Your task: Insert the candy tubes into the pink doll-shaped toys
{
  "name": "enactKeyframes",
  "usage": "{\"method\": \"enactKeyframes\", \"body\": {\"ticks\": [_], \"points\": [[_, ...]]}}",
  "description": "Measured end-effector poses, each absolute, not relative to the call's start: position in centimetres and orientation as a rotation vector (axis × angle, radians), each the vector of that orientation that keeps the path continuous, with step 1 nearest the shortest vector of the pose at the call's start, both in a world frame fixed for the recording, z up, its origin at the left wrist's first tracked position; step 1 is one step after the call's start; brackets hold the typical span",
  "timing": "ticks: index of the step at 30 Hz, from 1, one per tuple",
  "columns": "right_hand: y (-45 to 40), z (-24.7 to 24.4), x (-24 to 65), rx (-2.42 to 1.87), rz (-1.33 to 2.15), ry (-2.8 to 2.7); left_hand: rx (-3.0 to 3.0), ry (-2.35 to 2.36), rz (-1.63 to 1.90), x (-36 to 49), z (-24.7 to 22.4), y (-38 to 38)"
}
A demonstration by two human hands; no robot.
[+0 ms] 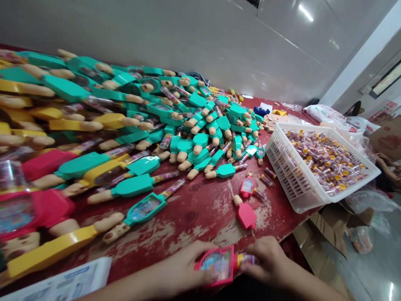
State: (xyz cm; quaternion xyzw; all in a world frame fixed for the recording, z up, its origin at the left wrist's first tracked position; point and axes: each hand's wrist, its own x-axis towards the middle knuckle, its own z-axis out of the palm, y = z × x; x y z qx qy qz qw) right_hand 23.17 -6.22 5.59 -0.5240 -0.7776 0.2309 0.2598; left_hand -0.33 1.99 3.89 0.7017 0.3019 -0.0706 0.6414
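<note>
A red plastic toy (pixel 224 265) with a clear window lies in my left hand (pixel 189 263), whose fingers wrap its body. At the toy's right end, my right hand (pixel 269 259) grips a small clear candy tube (pixel 246 260) with a yellow end. The tube meets the toy's red edge; how far it sits inside I cannot tell. Just beyond my hands, a red toy with a beige head (pixel 246 214) lies on the table, and another red one (pixel 247 186) rests behind it beside some loose tubes (pixel 267 179).
A big heap of green toys (pixel 197 142), mixed with yellow toys (pixel 106 121), covers the left and back of the worn red table (pixel 188 217). At the right edge stands a white crate (pixel 288 179) full of candy tubes. Cardboard (pixel 326 238) lies below; another person's arm (pixel 388 171) shows far right.
</note>
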Motion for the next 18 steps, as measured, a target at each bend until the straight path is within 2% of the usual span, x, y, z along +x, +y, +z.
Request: {"method": "enactKeyframes", "body": {"ticks": [2,3,4,6,9,11,13,16,18], "points": [[-5.8,4.2,22.5,-1.710,1.431,-1.550,2.140,0.739,0.153,-0.7,3.5,1.4],[-5.5,3.7,22.3,-1.765,1.694,-1.288,2.391,0.717,0.281,-0.9,3.3,1.4],[-5.4,3.5,22.2,-1.783,1.815,-1.138,2.553,0.689,0.354,-1.0,3.2,1.4],[-5.3,3.6,22.3,-1.776,1.608,-1.254,2.500,0.706,0.315,-1.1,3.3,1.8],[-5.8,5.0,22.7,-1.518,0.799,-1.933,1.804,0.754,0.023,-1.1,4.0,2.2],[-6.2,5.5,22.8,-1.372,0.589,-2.119,1.509,0.762,-0.055,-1.1,4.4,2.1],[-6.4,5.4,22.5,-1.483,0.947,-1.932,1.708,0.809,-0.011,-1.2,4.4,1.6],[-5.9,4.3,21.6,-1.679,1.798,-1.155,2.522,0.714,0.223,-1.4,3.8,1.0],[-5.0,3.4,21.3,-1.669,2.035,-0.881,2.908,0.559,0.422,-1.8,3.0,1.1]]}}
